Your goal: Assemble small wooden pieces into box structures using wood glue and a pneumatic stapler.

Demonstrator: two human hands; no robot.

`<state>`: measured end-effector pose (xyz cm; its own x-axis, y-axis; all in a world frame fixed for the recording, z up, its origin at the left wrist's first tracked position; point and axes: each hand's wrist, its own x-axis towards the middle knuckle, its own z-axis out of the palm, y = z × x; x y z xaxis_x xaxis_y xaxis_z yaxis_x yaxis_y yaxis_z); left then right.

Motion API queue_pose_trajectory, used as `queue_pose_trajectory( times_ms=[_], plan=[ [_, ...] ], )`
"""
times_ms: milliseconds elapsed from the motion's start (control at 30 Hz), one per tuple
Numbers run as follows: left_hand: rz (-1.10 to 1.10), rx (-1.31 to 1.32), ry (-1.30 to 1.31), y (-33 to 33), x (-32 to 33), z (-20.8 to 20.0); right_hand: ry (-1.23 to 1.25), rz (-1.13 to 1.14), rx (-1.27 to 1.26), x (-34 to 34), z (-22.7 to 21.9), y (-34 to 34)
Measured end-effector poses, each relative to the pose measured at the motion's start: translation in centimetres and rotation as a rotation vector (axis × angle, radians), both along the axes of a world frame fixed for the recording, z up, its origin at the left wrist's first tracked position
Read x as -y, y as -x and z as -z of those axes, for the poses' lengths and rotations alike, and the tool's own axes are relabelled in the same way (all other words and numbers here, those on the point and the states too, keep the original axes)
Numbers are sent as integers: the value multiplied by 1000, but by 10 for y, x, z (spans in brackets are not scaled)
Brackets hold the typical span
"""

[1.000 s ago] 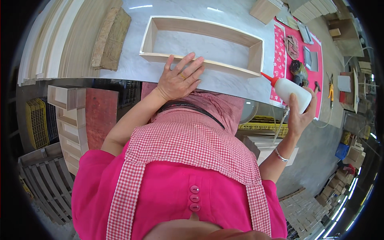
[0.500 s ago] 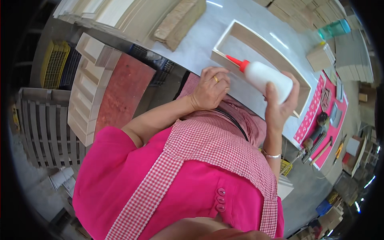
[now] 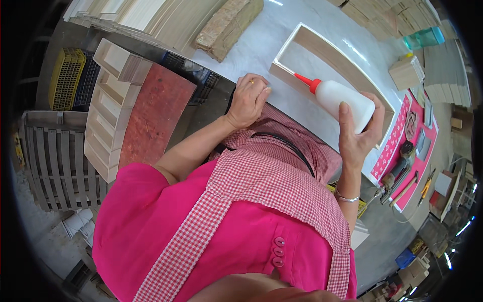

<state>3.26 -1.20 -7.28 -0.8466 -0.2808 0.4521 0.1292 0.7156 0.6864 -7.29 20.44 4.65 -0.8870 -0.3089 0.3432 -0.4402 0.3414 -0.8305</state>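
At the near edge of a pale marbled table [image 3: 251, 53], seen from the head view, grasping a white squeeze bottle [image 3: 345, 104] in the right hand [image 3: 363, 132], closing thumb and fingers around its lower body. Tilting the bottle over, pointing its red nozzle [image 3: 308, 80] at the left end of an open wooden frame [image 3: 327, 49], with contact between tip and rim impossible to tell. Concealing the bottle's contents behind opaque plastic. Framing the marbled tabletop within upright wooden walls. Curling the fingers of the left hand [image 3: 246, 100] loosely near the frame's left corner, with anything inside that grip impossible to tell.

Looking left, seeing compartmented wooden boxes [image 3: 100, 136] beside a red board [image 3: 156, 116], plus a yellow grid-sided crate [image 3: 67, 80] with contents too hidden to tell. Looking right, seeing a hammer [image 3: 404, 189] among tools on a pink mat [image 3: 391, 143]; farther back, seeing a translucent teal container [image 3: 425, 37], likewise with contents impossible to tell.
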Motion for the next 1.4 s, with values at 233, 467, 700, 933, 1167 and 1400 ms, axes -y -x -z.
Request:
queue_pose_trajectory(
  times_ms=[233,467,700,933,1167,1400],
  plan=[
    [-65,-63,-31,7,3,4,-63,79,-46,-42,-6,-6],
    [-90,-28,-82,9,0,1,-59,173,-74,-92,-3,-10],
    [-101,-15,-58,9,1,5,-62,340,-14,-136,-7,-23],
    [-111,17,-50,11,0,8,-88,465,-65,-171,-8,-30],
    [-142,43,-111,10,-2,8,-101,545,-78,-197,-7,-36],
    [-139,56,-98,13,-1,10,-58,611,-43,-207,-4,-32]
  ],
)
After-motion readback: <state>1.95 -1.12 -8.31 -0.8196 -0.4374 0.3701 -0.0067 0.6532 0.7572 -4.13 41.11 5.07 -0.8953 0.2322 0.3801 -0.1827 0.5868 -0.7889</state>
